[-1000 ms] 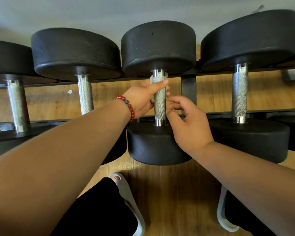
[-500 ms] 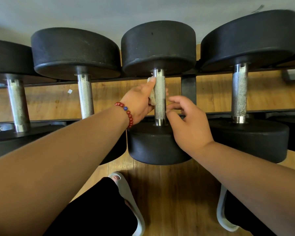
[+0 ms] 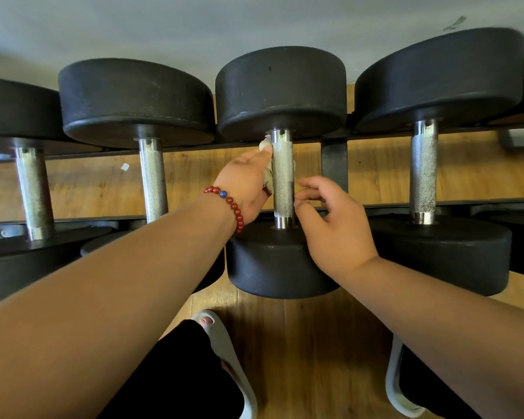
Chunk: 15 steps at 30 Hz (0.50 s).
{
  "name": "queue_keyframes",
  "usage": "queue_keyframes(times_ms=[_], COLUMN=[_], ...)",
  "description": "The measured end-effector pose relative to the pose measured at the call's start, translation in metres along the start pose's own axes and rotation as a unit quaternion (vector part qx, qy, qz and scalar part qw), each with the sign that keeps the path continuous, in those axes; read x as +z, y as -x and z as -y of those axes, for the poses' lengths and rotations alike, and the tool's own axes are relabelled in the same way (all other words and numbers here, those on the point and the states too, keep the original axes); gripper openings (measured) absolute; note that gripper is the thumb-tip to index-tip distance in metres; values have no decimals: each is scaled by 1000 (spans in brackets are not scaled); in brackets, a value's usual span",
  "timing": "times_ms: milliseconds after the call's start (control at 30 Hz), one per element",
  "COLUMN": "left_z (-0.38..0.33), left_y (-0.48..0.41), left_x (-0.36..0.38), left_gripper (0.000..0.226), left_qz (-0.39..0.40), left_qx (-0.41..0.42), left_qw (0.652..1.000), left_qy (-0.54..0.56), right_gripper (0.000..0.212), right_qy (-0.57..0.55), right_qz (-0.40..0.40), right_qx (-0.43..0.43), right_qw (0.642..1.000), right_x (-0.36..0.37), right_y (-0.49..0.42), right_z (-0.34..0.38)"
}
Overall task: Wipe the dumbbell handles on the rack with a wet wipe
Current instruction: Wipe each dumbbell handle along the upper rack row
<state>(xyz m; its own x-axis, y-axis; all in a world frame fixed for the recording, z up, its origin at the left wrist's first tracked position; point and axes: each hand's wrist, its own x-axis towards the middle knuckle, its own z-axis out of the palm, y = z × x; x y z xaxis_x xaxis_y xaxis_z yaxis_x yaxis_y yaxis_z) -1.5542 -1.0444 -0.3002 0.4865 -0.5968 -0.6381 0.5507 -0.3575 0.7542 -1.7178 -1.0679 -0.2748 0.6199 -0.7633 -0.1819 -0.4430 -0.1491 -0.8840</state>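
The middle dumbbell's knurled steel handle stands between its two black heads on the rack. My left hand, with a red bead bracelet on the wrist, reaches in from the left, its fingers curled behind the handle. It holds a crumpled off-white wet wipe against the bar. Bits of the wipe show at the top left and on the right of the bar. My right hand hovers just right of the handle's lower part. Its fingers are loosely curled, the tips near the bar, and it holds nothing.
More black dumbbells sit alongside, with handles at the left, far left and right. A black rack upright stands just right of the middle handle. Below are a wooden floor and my grey slippers.
My left thumb has come off the front of the handle and the hand has slid round to the left side and back with the wipe. My right hand has barely moved.
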Motion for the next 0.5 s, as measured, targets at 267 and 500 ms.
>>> queue_keyframes(times_ms=[267, 500], left_z=[-14, -8], left_y=[4, 12], left_x=[12, 7], left_gripper=[40, 39], left_qz=[34, 53], left_qx=[-18, -46], left_qw=[998, 997], left_qy=[54, 40], right_gripper=[35, 36], right_qy=[-4, 0], right_qz=[-2, 0], right_qx=[0, -1], right_qw=[1000, 1000], right_x=[0, 0], right_y=[1, 0], right_z=[-1, -3])
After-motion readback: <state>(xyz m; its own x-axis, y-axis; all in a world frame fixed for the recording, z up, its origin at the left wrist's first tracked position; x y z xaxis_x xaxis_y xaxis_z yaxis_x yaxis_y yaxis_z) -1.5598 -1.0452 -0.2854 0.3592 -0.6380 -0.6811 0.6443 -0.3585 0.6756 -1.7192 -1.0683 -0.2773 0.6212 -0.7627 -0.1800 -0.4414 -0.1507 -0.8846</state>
